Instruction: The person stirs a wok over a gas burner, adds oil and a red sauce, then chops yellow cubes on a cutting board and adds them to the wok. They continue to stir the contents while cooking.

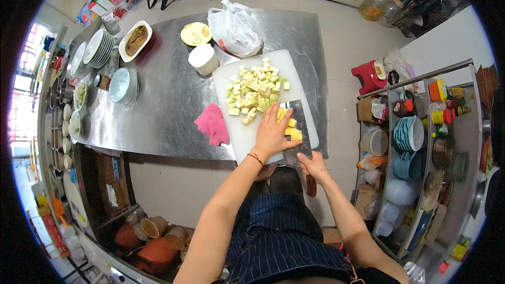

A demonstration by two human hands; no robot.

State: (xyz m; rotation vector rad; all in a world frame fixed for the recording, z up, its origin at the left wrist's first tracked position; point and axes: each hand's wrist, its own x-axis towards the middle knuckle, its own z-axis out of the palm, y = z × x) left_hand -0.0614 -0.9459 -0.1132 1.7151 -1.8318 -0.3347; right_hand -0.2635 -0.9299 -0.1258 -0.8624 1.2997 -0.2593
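Observation:
My right hand (314,167) grips a cleaver near the join of its dark blade (303,118) and brown wooden handle (311,186). The blade lies broad side up over the right part of a white cutting board (244,142). Against it, my left hand (272,130) cups several yellow cut pieces (292,132) between spread fingers and thumb. Whether every piece rests on the steel is partly hidden by that hand. Beyond the fingers spreads a heap of pale green-yellow cubes (252,90), loosely scattered on the board.
The steel table (169,126) bears a pink cloth (213,124), a white container (204,59), a yellowish round item (196,33) and a white plastic bag (235,29). Farther left are a dish of brown food (136,41) and stacked plates (99,48). A loaded shelf rack (418,75) stands at right.

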